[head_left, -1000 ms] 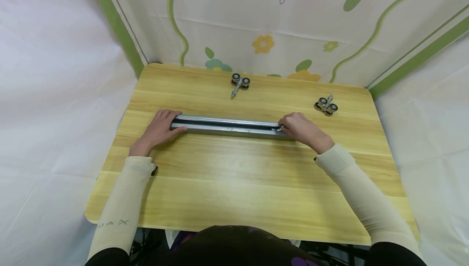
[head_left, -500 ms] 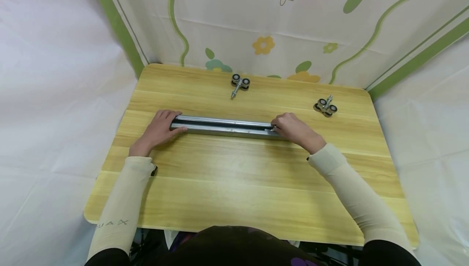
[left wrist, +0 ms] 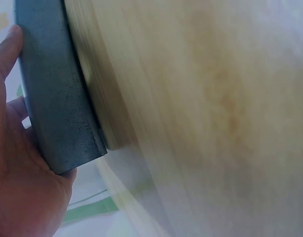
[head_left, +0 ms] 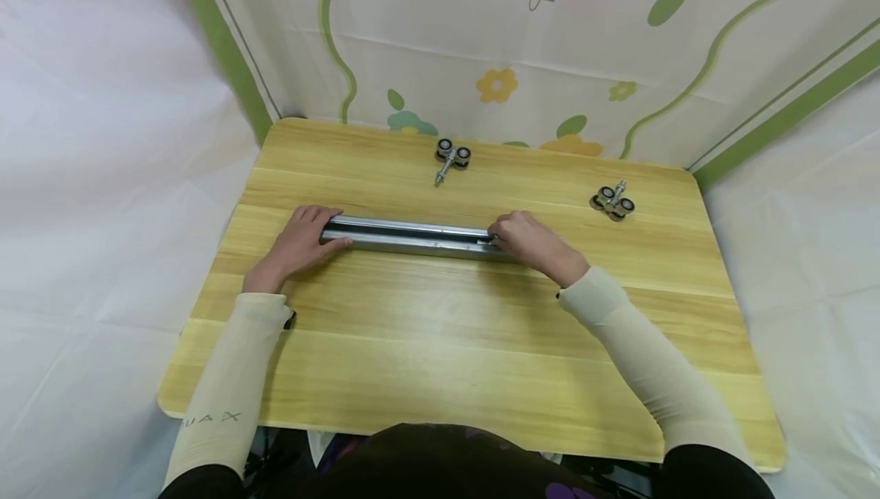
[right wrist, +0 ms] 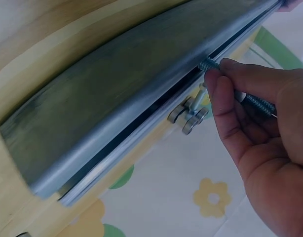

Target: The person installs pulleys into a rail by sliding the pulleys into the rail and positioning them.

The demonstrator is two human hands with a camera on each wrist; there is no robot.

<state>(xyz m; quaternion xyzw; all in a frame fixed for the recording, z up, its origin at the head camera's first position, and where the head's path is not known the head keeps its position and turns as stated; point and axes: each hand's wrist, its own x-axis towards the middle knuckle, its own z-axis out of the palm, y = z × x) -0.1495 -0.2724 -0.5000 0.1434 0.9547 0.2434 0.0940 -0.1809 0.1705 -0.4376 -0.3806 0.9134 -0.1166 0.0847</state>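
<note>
A long slotted metal rail (head_left: 406, 246) lies across the wooden table, its dark slot facing up. At its left end my left hand (head_left: 290, 243) holds it, thumb on the near side and fingers over the far side; the rail's end (left wrist: 62, 94) sits against that palm in the left wrist view. My right hand (head_left: 532, 245) pinches a threaded bolt (right wrist: 209, 64) that sticks out of the slot, towards the rail's right part. What the bolt joins inside the slot is hidden. From the head, the right hand covers the rail's right end.
Two wheeled roller trolleys with threaded bolts lie behind the rail: one trolley (head_left: 451, 157) at the table's back middle, the other trolley (head_left: 613, 201) at back right. A printed curtain (head_left: 426, 48) rises behind the wooden table (head_left: 412, 361).
My right hand has slid leftward along the rail with the bolt between its fingers. My left hand and the rail have stayed in place.
</note>
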